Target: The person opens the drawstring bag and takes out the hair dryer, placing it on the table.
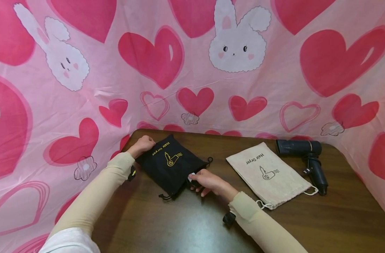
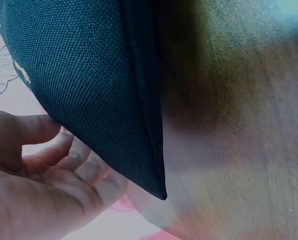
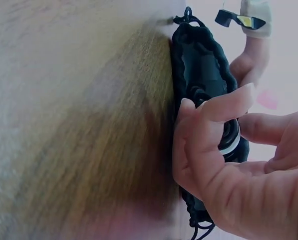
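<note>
A black drawstring bag [image 1: 162, 175] printed "Hair Dryer" lies on the table, its mouth facing the right hand. At the bag's far left corner is my left hand [image 1: 144, 144]; in the left wrist view its thumb and fingers pinch the bag's edge. My right hand [image 1: 209, 181] is at the mouth. Between its thumb and curled fingers it grips a black cylindrical object with a pale ring [image 3: 232, 145], as the right wrist view shows. The rest of that object is hidden by the fingers and the bag [image 3: 181, 55].
Right of the black bag lies a cream drawstring bag [image 1: 258, 172], also printed "Hair Dryer", with white cords. A black hair dryer [image 1: 299, 147] rests beyond it, handle pointing toward the front. A pink heart-patterned cloth [image 1: 192, 77] hangs behind the wooden table [image 1: 167, 225].
</note>
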